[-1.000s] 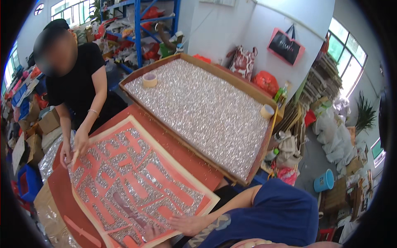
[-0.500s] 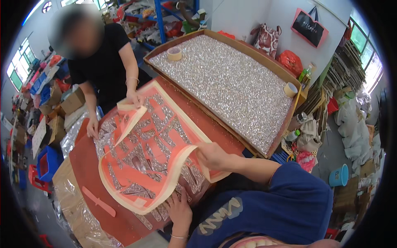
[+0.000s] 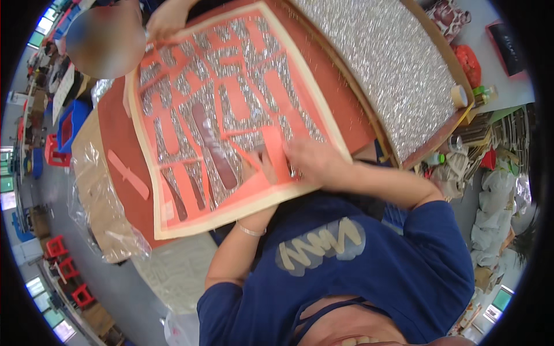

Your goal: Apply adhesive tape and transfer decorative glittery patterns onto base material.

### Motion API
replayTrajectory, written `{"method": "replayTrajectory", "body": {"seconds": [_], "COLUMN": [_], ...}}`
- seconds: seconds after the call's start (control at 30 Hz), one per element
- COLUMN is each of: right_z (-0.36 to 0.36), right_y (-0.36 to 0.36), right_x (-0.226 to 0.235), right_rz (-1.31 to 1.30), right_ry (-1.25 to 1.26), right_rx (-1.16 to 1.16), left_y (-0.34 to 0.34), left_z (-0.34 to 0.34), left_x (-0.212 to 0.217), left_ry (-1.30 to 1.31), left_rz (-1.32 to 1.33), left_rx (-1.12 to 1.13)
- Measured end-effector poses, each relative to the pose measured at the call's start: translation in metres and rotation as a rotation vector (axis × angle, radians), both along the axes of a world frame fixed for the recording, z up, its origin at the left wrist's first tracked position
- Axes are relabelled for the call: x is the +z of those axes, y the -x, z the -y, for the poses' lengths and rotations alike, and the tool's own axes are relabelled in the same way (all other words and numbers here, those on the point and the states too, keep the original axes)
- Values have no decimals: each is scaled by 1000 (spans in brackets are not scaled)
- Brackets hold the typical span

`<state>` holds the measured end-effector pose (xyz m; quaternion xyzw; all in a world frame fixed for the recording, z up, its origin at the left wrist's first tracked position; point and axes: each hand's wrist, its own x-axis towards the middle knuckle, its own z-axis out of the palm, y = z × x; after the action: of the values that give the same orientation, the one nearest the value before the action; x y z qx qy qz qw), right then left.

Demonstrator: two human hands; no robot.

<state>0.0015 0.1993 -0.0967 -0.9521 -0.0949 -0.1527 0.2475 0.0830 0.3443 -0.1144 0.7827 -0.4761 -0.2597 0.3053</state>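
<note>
Head view: large red-and-glitter cut-out sheet [image 3: 231, 115] lies on the red bench [image 3: 115, 138], long axis running away from the person toward a co-worker's hand [image 3: 167, 20] at the far edge. Right hand [image 3: 309, 161] is pressed flat on the near edge, fingers spread. Left hand [image 3: 259, 167], just beside it, pinches a loose red strip [image 3: 274, 155]. Both touch the sheet; the left holds the strip. Glitter tray [image 3: 392, 75] sits to the right.
</note>
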Motion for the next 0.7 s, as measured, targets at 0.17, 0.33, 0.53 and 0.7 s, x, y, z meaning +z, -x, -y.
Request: {"method": "replayTrajectory", "body": {"seconds": [0.17,0.33,0.53,0.7], "right_z": [43,59,44,43], "right_y": [-33,-56,-7,20], "right_x": [-24,-25,6,0], "right_rz": [-38,-107,-220,-168], "right_ry": [30,63,89,-33], "right_rx": [-56,29,149,38], "left_y": [2,-1,-4,-13], "left_z": [-13,-20,11,10], "left_x": [1,4,2,-8], "left_ry": [76,227,445,471], "left_rz": [-423,-795,-1250,-1471], "left_rx": [198,342,534,609]}}
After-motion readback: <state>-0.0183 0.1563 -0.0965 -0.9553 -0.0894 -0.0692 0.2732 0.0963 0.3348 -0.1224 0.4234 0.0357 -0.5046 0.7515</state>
